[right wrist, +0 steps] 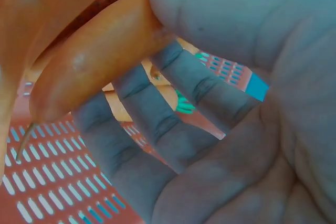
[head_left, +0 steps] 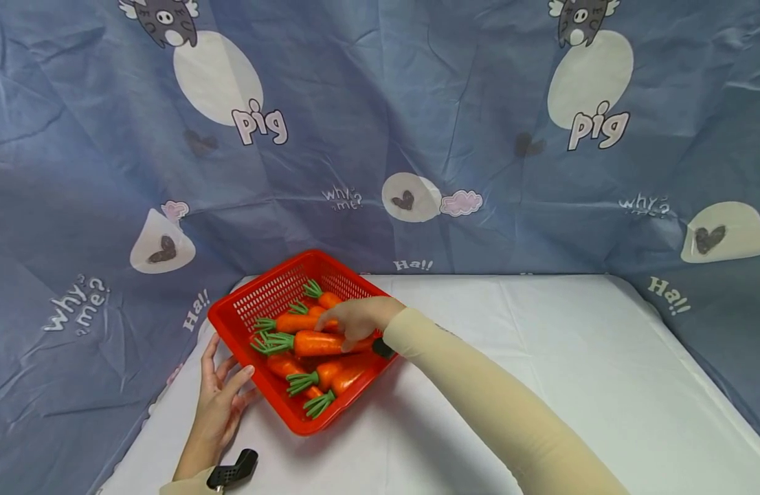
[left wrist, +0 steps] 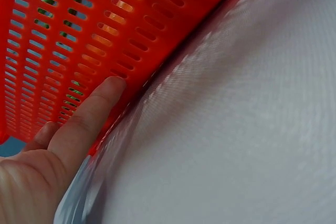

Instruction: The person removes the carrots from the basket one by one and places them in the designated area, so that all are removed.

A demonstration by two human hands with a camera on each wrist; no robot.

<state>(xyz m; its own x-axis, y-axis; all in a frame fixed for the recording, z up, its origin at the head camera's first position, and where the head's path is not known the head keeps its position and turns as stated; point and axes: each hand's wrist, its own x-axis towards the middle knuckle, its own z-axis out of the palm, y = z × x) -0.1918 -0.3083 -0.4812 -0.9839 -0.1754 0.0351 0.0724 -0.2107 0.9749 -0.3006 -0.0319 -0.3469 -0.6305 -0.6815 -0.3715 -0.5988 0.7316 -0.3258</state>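
A red plastic basket (head_left: pixel 273 399) with slotted walls holds several orange carrots with green tops. My right hand (head_left: pixel 360 319) is inside it, pinching a carrot (head_left: pixel 315 343) between thumb and fingers. In the right wrist view the thumb lies on top of that carrot (right wrist: pixel 97 56) and the other fingers pass beneath its tapered end. At the basket's left side, my left hand (head_left: pixel 218 399) touches the outer wall with spread fingers. The left wrist view has a fairly straight finger of the left hand (left wrist: pixel 76 135) pressed against the slotted wall (left wrist: pixel 142 59) near its bottom edge.
The basket stands on a table with a white cloth (head_left: pixel 497 385), toward its left back. Behind hangs a blue printed curtain (head_left: pixel 330 124). A black strapped device (head_left: pixel 233 470) is on the left wrist. More carrots (head_left: pixel 349 377) lie around the pinched one.
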